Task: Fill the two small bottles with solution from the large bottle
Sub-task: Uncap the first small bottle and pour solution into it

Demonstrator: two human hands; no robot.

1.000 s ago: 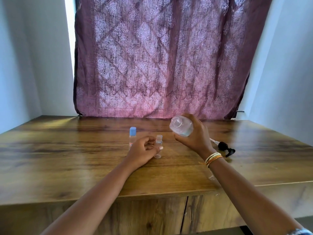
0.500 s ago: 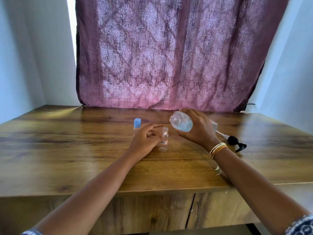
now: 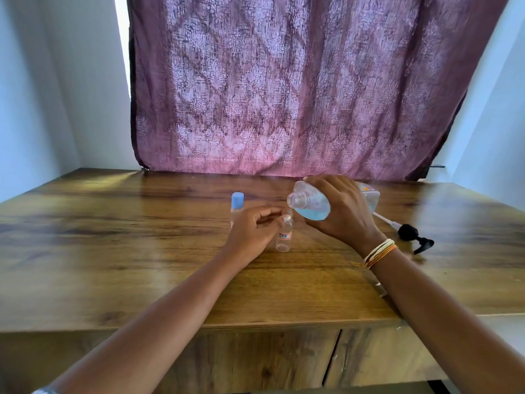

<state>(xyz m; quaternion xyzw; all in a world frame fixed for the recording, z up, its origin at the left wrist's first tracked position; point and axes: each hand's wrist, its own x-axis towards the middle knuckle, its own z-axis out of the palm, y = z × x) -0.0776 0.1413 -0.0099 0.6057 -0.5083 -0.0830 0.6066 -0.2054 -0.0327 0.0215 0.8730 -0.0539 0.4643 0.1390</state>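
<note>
Tilted further, large bottle mouth nears open small bottle.

You are tipping the large bottle further over in your right hand, so its open mouth is coming lower and nearer the uncapped small bottle, while your left hand is closing its fingers against that bottle's neck.

A wooden surface with cabinet doors below is standing against pale walls, while a patterned mauve curtain is hanging behind it, daylight glowing through its fabric.
</note>
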